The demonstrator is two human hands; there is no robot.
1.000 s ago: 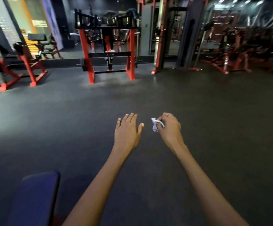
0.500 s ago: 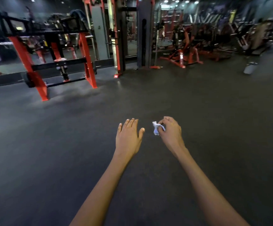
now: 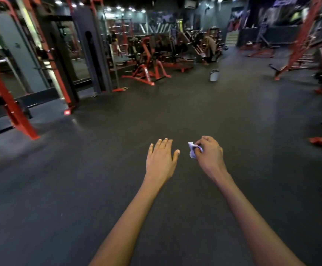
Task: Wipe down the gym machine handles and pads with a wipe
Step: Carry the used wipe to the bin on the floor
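Wipe (image 3: 193, 150): crumpled, long axis upright, poking leftward beyond the fingers.
Right hand (image 3: 211, 155): grip pinched around wipe.
Left hand (image 3: 161, 160): flat, holding nothing.

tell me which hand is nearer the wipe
Right. The right hand pinches the wipe in its fingertips; the left hand hovers flat beside it, apart.

Bucket (image 3: 214, 75) on floor (image 3: 79, 189), machines (image 3: 146, 70) to its left.

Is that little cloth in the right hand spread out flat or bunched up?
Bunched up. The wipe is a small crumpled wad pinched by the right hand, only a bit poking out.
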